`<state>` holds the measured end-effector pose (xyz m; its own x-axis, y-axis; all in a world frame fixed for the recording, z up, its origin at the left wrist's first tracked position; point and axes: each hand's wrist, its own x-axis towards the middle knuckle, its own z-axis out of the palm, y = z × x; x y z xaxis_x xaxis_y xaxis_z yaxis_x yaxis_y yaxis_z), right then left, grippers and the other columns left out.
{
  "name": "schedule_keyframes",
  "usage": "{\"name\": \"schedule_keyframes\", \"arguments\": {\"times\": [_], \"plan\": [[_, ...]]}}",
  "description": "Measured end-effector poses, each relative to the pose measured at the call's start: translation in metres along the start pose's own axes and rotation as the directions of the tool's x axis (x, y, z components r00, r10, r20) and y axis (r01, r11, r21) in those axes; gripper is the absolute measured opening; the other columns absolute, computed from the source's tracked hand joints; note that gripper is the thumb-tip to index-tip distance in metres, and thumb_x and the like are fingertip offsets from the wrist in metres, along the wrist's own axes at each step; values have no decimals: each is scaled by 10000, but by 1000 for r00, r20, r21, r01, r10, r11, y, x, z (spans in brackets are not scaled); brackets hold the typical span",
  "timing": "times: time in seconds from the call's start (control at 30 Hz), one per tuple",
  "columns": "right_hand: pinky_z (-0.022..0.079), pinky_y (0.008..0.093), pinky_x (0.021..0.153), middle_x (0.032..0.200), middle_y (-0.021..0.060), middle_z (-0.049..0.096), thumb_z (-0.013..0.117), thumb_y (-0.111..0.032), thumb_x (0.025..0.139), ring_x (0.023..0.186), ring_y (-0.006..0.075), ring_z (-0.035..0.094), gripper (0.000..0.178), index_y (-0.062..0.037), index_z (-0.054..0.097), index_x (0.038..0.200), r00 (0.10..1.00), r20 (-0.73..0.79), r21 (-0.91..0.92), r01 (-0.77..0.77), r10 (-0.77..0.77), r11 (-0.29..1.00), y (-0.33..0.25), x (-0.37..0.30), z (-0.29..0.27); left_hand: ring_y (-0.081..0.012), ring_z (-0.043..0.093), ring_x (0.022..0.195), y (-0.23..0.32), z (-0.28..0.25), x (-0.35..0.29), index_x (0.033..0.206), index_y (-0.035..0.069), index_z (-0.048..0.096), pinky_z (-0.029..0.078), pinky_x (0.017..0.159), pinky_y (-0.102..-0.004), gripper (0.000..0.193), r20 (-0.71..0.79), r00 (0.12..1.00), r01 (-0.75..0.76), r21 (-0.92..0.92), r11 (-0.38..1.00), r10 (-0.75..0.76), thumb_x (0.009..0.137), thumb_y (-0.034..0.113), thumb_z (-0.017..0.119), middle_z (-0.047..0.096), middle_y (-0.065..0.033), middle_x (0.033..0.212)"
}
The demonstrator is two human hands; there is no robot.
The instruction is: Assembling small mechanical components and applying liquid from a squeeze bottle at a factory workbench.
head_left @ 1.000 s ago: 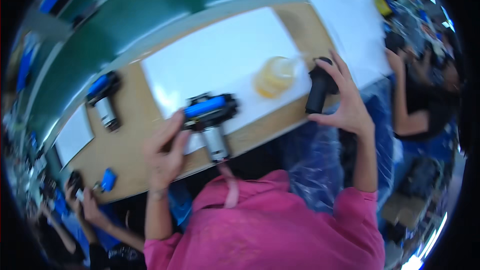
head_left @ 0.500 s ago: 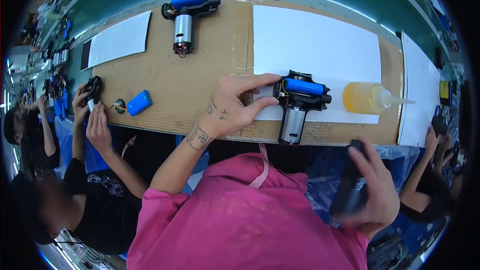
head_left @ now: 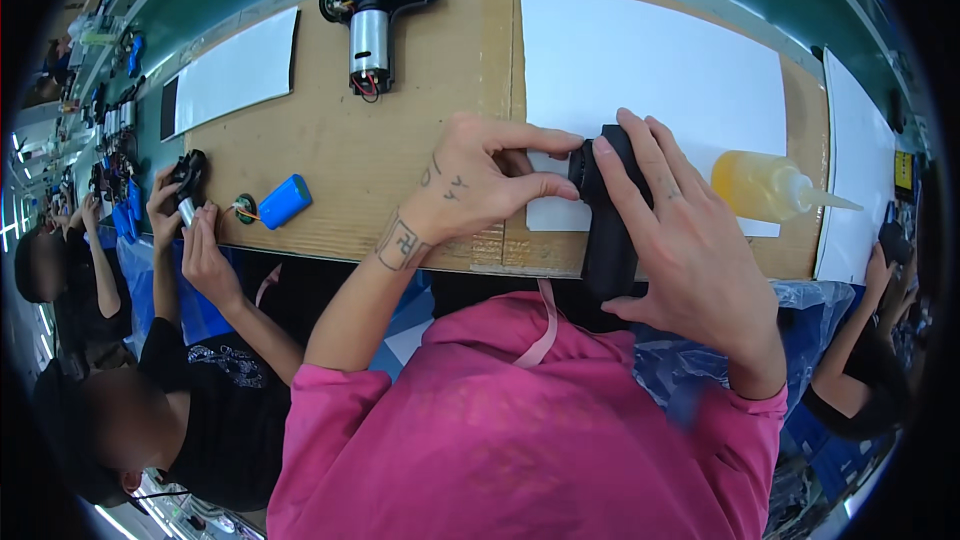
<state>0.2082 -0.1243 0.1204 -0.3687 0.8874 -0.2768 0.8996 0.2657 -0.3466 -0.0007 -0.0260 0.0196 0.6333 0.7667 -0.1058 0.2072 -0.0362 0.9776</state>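
Observation:
Both hands are on one handheld device at the table's front edge, by the lower edge of a white sheet (head_left: 650, 50). My left hand (head_left: 470, 180) pinches its left end between thumb and forefinger. My right hand (head_left: 690, 240) spans a black plastic housing half (head_left: 608, 240), fingers across its top and thumb at its lower end. This black shell lies over the open half, hiding the blue battery and silver motor inside. Whether the two halves are fully closed together, I cannot tell. To the right of my right hand, a squeeze bottle (head_left: 755, 183) of yellow liquid lies on its side.
An open device half (head_left: 370, 35) with blue battery and silver motor lies at the back. A blue battery pack (head_left: 286, 202) sits wired to a round board (head_left: 243, 207) near a co-worker's hands (head_left: 200, 245). White boards lie left (head_left: 235, 70) and right (head_left: 855, 170).
My right hand has brought the black housing half up from near my body and laid it over the open device. The left hand keeps its pinch. The view has shifted slightly.

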Motion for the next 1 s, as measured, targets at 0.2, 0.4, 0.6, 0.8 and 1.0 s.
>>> {"name": "schedule_keyframes", "arguments": {"times": [0.2, 0.4, 0.6, 0.8, 1.0], "plan": [[441, 486, 1127, 1622, 264, 319, 959, -113, 452, 1468, 476, 378, 1268, 20, 358, 1561, 995, 40, -91, -87, 91, 992, -15, 8, 9, -53, 667, 645, -3, -6, 7, 1057, 18, 810, 513, 601, -201, 336, 29, 999, 39, 10, 999, -39, 738, 76, 898, 788, -60, 832], [464, 484, 1106, 1624, 230, 354, 945, -63, 401, 1465, 465, 401, 1276, -15, 404, 1556, 989, -53, -164, -143, 136, 976, -18, 12, 22, -180, 780, 835, -7, -8, 11, 1102, -64, 769, 590, 691, -214, 305, 100, 994, 35, -29, 999, -32, 798, -90, 772, 779, -143, 1017], [443, 492, 1118, 1621, 255, 345, 940, -244, 575, 1440, 503, 410, 1189, -37, 349, 1585, 990, -142, -17, 25, -27, 1000, 12, 10, 23, -78, 701, 724, 7, -9, 0, 1135, -16, 776, 533, 639, -193, 339, 79, 996, -45, 37, 998, 42, 802, 16, 834, 792, -96, 983], [516, 407, 978, 1281, 213, 617, 828, -169, 695, 1173, 387, 628, 717, -63, 605, 1368, 926, -314, 221, -143, 210, 965, 2, 37, 43, -103, 689, 801, 6, 35, -100, 1185, -75, 723, 556, 709, -266, 310, 38, 959, 276, -329, 903, -279, 928, 91, 770, 766, -96, 919], [541, 408, 939, 1279, 227, 644, 845, -239, 701, 1124, 352, 672, 629, -7, 672, 1259, 858, -475, 564, 469, -198, 680, -33, 14, 45, -158, 668, 1065, 5, 70, -105, 1232, 16, 617, 544, 914, -340, 470, 223, 969, 236, -711, 662, -107, 830, 113, 840, 703, -87, 1140]]}}
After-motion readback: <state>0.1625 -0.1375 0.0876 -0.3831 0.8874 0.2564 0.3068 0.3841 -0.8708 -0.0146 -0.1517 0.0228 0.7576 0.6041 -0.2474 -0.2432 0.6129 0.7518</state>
